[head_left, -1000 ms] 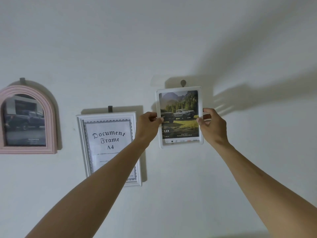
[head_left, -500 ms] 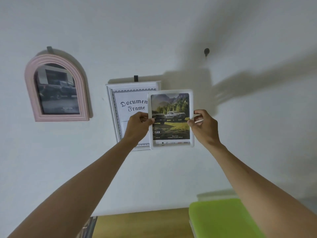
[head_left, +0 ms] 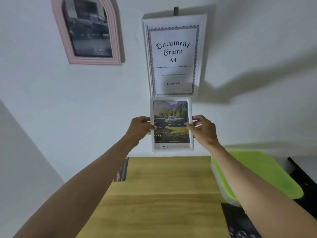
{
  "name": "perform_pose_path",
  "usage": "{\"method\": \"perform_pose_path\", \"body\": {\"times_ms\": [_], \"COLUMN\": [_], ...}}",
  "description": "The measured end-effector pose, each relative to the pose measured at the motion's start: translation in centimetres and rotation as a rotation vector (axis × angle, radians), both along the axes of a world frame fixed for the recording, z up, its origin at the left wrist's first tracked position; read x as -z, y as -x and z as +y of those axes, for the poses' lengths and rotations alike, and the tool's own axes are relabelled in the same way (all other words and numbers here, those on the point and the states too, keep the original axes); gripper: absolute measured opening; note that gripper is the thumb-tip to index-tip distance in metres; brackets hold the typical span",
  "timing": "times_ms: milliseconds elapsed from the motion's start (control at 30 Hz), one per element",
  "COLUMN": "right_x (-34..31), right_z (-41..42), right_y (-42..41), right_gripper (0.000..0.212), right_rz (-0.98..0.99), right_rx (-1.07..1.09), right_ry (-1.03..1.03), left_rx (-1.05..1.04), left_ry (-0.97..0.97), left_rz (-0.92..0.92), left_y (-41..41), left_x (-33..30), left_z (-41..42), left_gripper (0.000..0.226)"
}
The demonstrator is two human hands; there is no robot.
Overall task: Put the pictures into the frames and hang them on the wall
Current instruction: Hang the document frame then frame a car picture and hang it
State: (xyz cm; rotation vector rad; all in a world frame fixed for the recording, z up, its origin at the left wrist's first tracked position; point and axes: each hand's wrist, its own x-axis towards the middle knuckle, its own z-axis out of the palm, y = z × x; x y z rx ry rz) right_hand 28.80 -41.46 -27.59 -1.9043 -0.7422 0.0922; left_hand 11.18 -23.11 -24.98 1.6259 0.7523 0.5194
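I hold a small white frame (head_left: pixel 172 125) upright in front of the wall, with a picture of two trucks in a green valley inside it. My left hand (head_left: pixel 139 127) grips its left edge and my right hand (head_left: pixel 203 130) grips its right edge. Just above it on the wall hangs a white frame (head_left: pixel 173 55) with a "Document Frame A4" sheet, under a dark hook (head_left: pixel 176 11). A pink arched frame (head_left: pixel 87 30) with a dark truck picture hangs to the upper left.
A wooden table (head_left: pixel 163 189) stands below against the wall. A clear box with a green lid (head_left: pixel 257 172) sits at its right. Dark printed pictures lie at the table's left edge (head_left: pixel 122 170) and near right corner (head_left: pixel 240 222).
I have brought the small white frame down and away from its wall hook, past the front of the A4 frame. My view has tilted down, so the table shows.
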Motion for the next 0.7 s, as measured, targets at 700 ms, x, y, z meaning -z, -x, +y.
{"method": "perform_pose_path", "body": {"times_ms": [700], "right_x": [6.9], "right_z": [7.8], "right_y": [11.2], "right_gripper": [0.051], "right_rz": [0.305], "right_rx": [-0.208], "right_ry": [0.287], "left_rx": [-0.129], "left_ry": [-0.276], "left_rz": [0.207], "left_y": [7.3], "left_x": [13.1], "left_z": [-5.0], "left_gripper": [0.025]}}
